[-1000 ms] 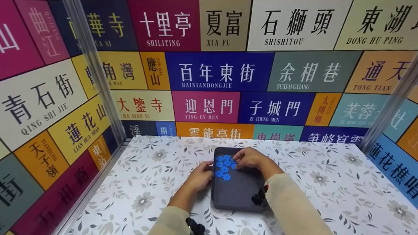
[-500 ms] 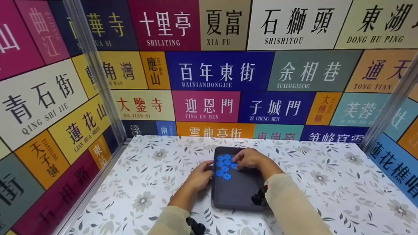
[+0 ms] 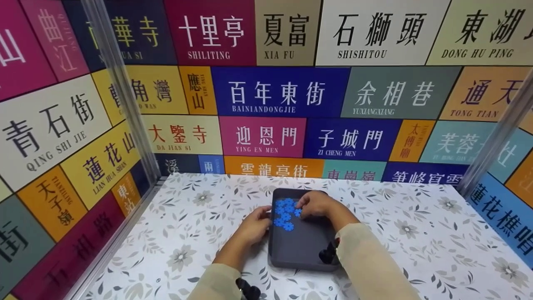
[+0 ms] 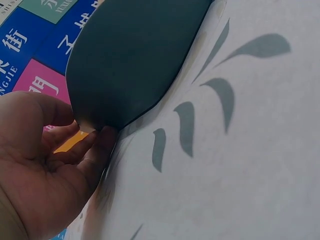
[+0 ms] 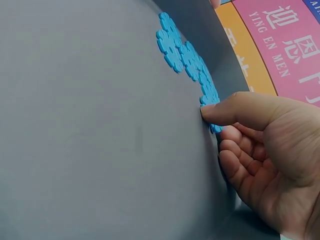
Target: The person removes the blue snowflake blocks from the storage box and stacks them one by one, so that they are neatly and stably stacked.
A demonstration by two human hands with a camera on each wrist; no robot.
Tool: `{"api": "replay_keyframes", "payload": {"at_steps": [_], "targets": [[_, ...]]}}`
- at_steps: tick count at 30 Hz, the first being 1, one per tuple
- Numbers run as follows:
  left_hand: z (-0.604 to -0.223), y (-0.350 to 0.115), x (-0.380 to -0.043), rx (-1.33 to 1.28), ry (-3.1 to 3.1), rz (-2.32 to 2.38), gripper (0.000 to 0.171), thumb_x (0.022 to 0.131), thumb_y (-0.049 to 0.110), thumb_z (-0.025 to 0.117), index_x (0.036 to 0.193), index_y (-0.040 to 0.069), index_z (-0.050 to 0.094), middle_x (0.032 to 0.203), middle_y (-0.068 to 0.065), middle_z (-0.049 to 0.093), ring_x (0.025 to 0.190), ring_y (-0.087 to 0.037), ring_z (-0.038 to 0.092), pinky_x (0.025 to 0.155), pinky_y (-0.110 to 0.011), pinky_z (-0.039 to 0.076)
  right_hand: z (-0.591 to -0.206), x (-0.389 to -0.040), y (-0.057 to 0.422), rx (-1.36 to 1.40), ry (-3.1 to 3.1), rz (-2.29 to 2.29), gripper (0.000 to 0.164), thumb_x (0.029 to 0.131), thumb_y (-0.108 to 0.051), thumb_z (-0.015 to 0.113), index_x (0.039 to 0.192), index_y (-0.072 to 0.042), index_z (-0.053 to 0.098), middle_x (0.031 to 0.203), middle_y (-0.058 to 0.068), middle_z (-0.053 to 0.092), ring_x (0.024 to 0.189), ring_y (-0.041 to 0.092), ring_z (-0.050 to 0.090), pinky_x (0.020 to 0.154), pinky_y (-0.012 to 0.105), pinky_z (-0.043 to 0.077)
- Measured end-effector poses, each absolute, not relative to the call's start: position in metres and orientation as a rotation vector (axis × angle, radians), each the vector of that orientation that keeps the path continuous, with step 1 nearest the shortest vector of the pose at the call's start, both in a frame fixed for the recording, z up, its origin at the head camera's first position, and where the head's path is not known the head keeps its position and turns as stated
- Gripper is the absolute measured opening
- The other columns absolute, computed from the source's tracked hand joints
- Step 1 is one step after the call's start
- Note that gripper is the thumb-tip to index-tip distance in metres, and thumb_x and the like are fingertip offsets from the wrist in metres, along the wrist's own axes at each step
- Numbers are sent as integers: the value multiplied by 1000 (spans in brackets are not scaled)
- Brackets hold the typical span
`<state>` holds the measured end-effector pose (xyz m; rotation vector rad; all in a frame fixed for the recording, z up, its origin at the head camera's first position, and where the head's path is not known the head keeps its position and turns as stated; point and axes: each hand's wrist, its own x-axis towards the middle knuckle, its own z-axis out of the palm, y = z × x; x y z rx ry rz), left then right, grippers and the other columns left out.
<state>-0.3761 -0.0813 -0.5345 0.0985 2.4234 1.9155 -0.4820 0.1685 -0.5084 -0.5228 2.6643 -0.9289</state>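
Several blue flower-shaped building discs (image 3: pixel 285 216) lie flat in the left part of a dark grey tray (image 3: pixel 302 250). They form a connected-looking patch along the tray's left wall. My right hand (image 3: pixel 315 203) is inside the tray and pinches a blue disc (image 3: pixel 298 212) at the right end of the patch. In the right wrist view, the thumb of my right hand (image 5: pixel 280 145) presses that disc's upper face, its other fingers curled below. My left hand (image 3: pixel 255 225) grips the tray's left wall. In the left wrist view, the fingers of my left hand (image 4: pixel 55 160) close on the tray's edge (image 4: pixel 135 55).
A white tablecloth with grey flowers and leaves (image 3: pixel 183 258) lies under the tray. Behind it stands a wall of colourful sign panels (image 3: pixel 281 91), with clear upright strips (image 3: pixel 129 91) at the corners. Black wrist devices (image 3: pixel 329 252) sit on both sleeves.
My right hand shifts very slightly at the same disc. The left hand keeps its place on the tray's side, and the discs look the same.
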Motion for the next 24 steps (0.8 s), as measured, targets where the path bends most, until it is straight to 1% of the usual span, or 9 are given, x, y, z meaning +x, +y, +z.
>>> {"api": "replay_keyframes", "payload": {"at_steps": [5, 9, 12, 14, 16, 19, 22, 24], "targets": [[-535, -83, -376, 84, 2440, 1891, 56, 96, 7, 57, 152, 3, 56, 144, -22, 66, 123, -31, 68, 100, -46, 59, -512, -482, 170, -524, 2652, -1019, 31, 76, -11, 89, 106, -13, 81, 94, 2, 74, 80, 16, 60, 72, 30, 51], [-535, -82, -376, 77, 2441, 1886, 56, 96, 7, 57, 152, 4, 56, 144, -21, 66, 124, -31, 67, 101, -46, 59, -514, -483, 169, -511, 2650, -1074, 30, 77, -8, 86, 106, -13, 83, 95, 2, 77, 80, 14, 62, 71, 28, 52], [-535, -82, -376, 75, 2445, 1887, 56, 96, 7, 57, 151, 5, 57, 143, -21, 67, 123, -30, 67, 100, -45, 59, -515, -483, 168, -480, 2649, -1116, 26, 81, -9, 81, 107, -12, 84, 96, 2, 79, 76, 13, 63, 67, 28, 51], [-534, -82, -376, 75, 2447, 1890, 56, 96, 7, 57, 151, 4, 57, 143, -21, 67, 122, -30, 68, 99, -45, 59, -516, -482, 167, -453, 2653, -1150, 24, 85, -11, 77, 107, -12, 85, 93, 2, 79, 72, 13, 63, 62, 27, 50], [-534, -82, -375, 72, 2439, 1900, 56, 95, 7, 57, 151, 4, 57, 143, -21, 67, 121, -30, 68, 99, -44, 59, -516, -481, 166, -435, 2656, -1197, 22, 89, -13, 73, 107, -10, 85, 90, 2, 78, 70, 13, 63, 61, 27, 51], [-533, -82, -374, 64, 2424, 1912, 57, 95, 6, 57, 152, 4, 56, 143, -22, 67, 120, -29, 68, 99, -43, 59, -516, -480, 164, -416, 2656, -1269, 23, 92, -14, 69, 108, -9, 84, 88, 3, 77, 72, 13, 63, 64, 27, 54], [-532, -82, -374, 54, 2416, 1914, 57, 95, 6, 58, 152, 4, 56, 143, -21, 67, 120, -29, 68, 98, -43, 59, -516, -480, 162, -401, 2641, -1371, 24, 93, -14, 68, 110, -5, 83, 93, 6, 78, 76, 14, 66, 71, 28, 58], [-532, -81, -374, 39, 2415, 1919, 58, 94, 6, 58, 152, 5, 57, 142, -21, 67, 119, -28, 68, 96, -42, 59, -515, -480, 162, -369, 2607, -1501, 26, 93, -12, 68, 113, -2, 82, 95, 10, 79, 76, 14, 66, 73, 28, 60]]}}
